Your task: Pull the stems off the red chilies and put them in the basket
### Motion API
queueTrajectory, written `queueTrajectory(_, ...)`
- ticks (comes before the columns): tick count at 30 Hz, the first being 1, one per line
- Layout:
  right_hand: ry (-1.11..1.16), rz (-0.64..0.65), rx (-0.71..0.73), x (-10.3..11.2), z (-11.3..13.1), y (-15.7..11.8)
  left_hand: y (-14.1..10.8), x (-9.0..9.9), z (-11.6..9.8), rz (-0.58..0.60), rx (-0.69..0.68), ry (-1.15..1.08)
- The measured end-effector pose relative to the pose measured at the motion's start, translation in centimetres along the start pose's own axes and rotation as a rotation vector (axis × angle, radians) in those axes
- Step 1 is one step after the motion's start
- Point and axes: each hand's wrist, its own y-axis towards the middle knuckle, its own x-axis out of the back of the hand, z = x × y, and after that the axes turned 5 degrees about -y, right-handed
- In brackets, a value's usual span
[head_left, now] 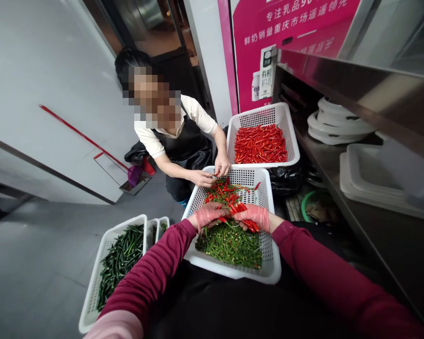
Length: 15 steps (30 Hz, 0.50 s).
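A white slotted basket [273,263] rests on my lap, with red chili peppers [223,192] at its far end and a heap of green stems [229,245] at its near end. My left hand [209,216], in a thin clear glove, pinches a red chili. My right hand [254,215], gloved too, grips a bunch of red chilies [248,221] over the stems. Both hands are close together at the basket's middle. A co-worker crouching opposite has both hands [214,173] at the basket's far rim, on a chili.
A second white basket [292,141] of stemmed red chilies stands beyond, on a black bag. At lower left a basket [92,292] holds green chilies. A steel shelf [374,221] on the right carries white trays and stacked plates. A dustpan leans at the left wall.
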Motion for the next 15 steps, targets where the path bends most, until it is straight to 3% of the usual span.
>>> queueTrajectory(4, -0.127, -0.016, 0.025, -0.1, -0.2, -0.1, -0.4, -0.6, 0.6, -0.01, 0.012, -0.161)
queueTrajectory(8, -0.177, 0.011, 0.02, -0.6, -0.5, -0.2, 0.3, -1.7, 1.1, -0.103, 0.037, -0.073)
queueTrajectory(13, -0.239, -0.084, -0.112, -1.4, -1.1, -0.2, 1.4, -2.1, 2.3, -0.434, -0.079, 0.408)
queueTrajectory(15, -0.188, -0.143, -0.114, -1.4, -1.2, -0.1, 1.7, -1.8, 2.7, -0.526, -0.053, 0.346)
